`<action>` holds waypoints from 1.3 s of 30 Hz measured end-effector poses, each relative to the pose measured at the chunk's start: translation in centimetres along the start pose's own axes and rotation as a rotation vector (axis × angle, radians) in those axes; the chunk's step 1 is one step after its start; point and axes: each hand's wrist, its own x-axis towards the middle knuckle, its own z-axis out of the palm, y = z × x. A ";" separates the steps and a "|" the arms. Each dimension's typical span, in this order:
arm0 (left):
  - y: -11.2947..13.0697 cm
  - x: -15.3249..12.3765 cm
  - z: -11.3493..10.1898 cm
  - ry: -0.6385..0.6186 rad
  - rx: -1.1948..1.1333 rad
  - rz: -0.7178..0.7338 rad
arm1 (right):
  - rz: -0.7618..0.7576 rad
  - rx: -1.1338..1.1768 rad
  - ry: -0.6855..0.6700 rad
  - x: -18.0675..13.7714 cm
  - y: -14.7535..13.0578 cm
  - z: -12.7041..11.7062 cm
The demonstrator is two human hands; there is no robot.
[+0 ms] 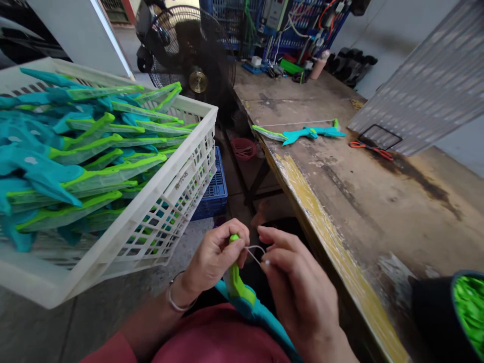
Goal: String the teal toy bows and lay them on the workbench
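Against my lap lies a toy bow (242, 295), bright green at its limb and teal along its body. My left hand (214, 257) is closed around the green tip, thumb and fingers pinching it. A thin white string (257, 249) runs from that tip in a small loop to my right hand (298, 282). The right thumb and fingertips pinch the string, with a small white bit showing between them. On the bench lies another toy bow (297, 136) with its string stretched straight from end to end. The lower part of the held bow is hidden behind my right hand.
Left stands a white plastic crate (180, 182) heaped with teal-and-green bows (56, 164). Along my right runs a wooden bench (359, 186), bearing orange-handled scissors (374, 149) and a black bucket (431, 312) of green pieces (471, 305). Ahead are a fan (197, 80) and a blue crate (212, 199).
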 end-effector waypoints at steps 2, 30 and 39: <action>0.0 0.0 0.2 0.024 0.058 -0.012 | -0.013 0.011 -0.070 0.1 -0.2 0.2; -1.6 0.2 -0.9 -0.059 -0.128 -0.207 | 0.069 0.015 -0.120 -0.1 1.7 1.4; -1.6 0.5 -1.3 -0.112 -0.235 -0.376 | -0.305 0.040 -0.231 1.8 3.1 0.2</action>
